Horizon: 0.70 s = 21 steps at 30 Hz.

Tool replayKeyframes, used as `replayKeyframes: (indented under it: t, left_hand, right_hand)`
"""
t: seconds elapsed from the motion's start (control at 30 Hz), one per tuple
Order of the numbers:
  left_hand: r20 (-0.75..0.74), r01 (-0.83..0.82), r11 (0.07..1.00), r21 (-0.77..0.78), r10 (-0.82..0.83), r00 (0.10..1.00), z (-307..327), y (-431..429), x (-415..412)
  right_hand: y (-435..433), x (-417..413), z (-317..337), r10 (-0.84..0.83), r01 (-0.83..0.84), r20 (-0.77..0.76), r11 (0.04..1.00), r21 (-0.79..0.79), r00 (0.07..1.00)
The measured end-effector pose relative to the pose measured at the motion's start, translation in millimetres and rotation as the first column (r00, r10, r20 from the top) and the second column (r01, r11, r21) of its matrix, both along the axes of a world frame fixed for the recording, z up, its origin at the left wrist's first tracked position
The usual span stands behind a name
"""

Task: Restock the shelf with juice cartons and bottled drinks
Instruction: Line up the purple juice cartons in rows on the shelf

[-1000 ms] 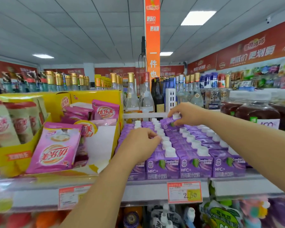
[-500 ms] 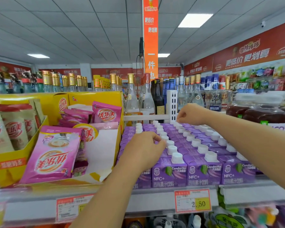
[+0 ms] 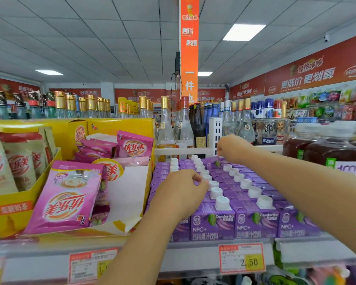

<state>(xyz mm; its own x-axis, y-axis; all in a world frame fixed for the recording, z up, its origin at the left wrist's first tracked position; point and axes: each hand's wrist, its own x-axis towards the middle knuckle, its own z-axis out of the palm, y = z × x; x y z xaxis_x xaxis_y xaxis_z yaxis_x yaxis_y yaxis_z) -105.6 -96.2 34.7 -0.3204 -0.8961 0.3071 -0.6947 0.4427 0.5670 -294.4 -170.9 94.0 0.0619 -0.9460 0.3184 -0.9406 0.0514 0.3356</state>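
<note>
Several rows of purple juice cartons (image 3: 212, 223) with white caps fill the shelf (image 3: 193, 256). My left hand (image 3: 179, 194) lies on the left rows, its fingertips pinched at the white cap of a carton there. My right hand (image 3: 232, 148) reaches to the back of the rows. Its fingers are closed at the top of a tilted purple carton (image 3: 214, 163) whose leaf label faces up. Dark bottled drinks (image 3: 333, 153) with white lids stand just right of the cartons, behind my right forearm.
A yellow display box (image 3: 12, 210) of pink sachets (image 3: 66, 198) stands left of the cartons. Behind a white rail and divider (image 3: 215, 130) stand several glass liquor bottles (image 3: 165, 128). A 2.50 price tag (image 3: 242, 259) hangs on the shelf front.
My right hand has carried the carton from the middle of the rows to the back and lowered it there. My left hand has stayed on the left rows.
</note>
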Motion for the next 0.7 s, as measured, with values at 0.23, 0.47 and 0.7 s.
replayKeyframes:
  t: [0.23, 0.47, 0.7]
  left_hand:
    - [0.086, -0.058, 0.997, -0.048, 0.062, 0.994, 10.2, 12.6, -1.4]
    - [-0.204, 0.026, 0.914, -0.405, -0.118, 0.972, 16.7, 61.7, -11.4]
    - [-0.383, 0.119, 0.895, -0.429, -0.301, 0.873, -18.2, 113.0, -22.9]
  right_hand:
    - [50.9, -3.1, -0.9, 0.243, -0.299, -0.194, 0.888, -0.350, 0.950]
    - [152.2, -2.4, -26.8, 0.693, -0.509, -0.079, 0.441, -0.739, 0.716]
    - [231.5, -21.3, -50.5, 0.746, -0.340, 0.578, 0.665, -0.665, 0.331]
